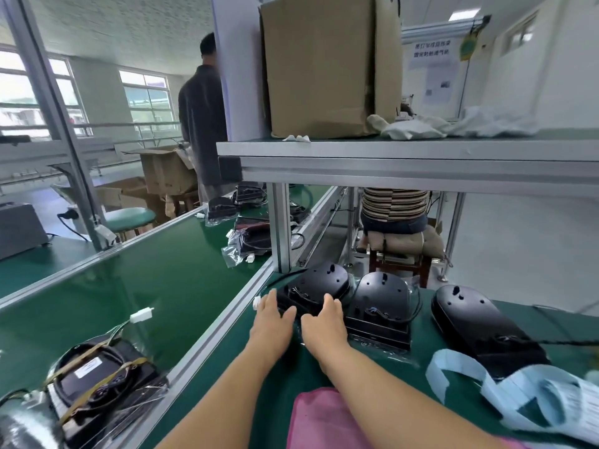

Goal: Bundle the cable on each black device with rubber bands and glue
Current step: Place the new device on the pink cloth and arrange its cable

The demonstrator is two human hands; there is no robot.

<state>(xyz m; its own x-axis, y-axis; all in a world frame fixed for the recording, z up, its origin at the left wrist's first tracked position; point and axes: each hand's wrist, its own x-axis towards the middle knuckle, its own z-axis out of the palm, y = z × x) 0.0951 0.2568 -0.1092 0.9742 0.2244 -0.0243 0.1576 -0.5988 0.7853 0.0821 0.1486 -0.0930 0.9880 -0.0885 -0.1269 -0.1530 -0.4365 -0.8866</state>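
On the green-matted work table (515, 307), the leftmost glossy black dome-backed plastic device (316, 283) of three lies beside the conveyor rail, under both hands. The bundling looks barely begun; next, its loose thin black cable (299, 293) needs coiling for a band. The left hand (272, 315) rests straight-fingered on the near corner; the right hand (324, 320) dips over the edge, grip unclear.

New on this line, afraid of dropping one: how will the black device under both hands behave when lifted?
The black device looks like a rigid moulded shell, so probably stiff, not floppy. It lies flat on the green mat, so likely slides rather than rolls. Its cable looks loose and may dangle or snag.
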